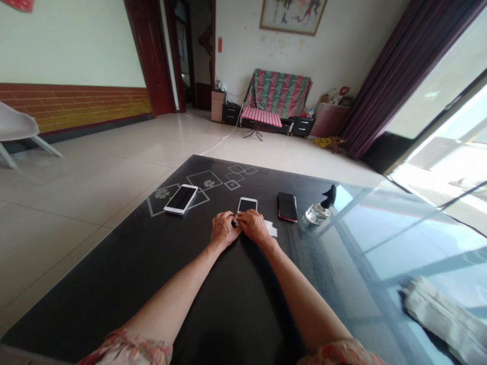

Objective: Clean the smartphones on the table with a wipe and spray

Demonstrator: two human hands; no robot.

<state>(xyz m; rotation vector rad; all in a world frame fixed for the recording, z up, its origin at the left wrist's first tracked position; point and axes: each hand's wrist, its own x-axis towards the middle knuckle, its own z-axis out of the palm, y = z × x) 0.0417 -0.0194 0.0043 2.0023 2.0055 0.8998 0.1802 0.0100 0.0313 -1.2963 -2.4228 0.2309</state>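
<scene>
In the middle of the black table, a white phone (247, 204) with a dark screen lies just beyond my hands, its lower part covered by them. My left hand (225, 229) is closed at the phone's lower left corner, its fingertips meeting those of the other hand. My right hand (254, 225) bends its fingers over the near end of the phone. A white wipe-like cloth (271, 229) with a jagged edge sticks out from under the right hand. Something small and pale shows between the fingertips, too covered to name.
On the table (125, 284), a larger white phone (181, 198) lies at left. To the right are a dark phone (287, 207) with a red edge and a clear spray bottle (318, 213) with a black top. A pale folded cloth (445, 314) lies near the right edge.
</scene>
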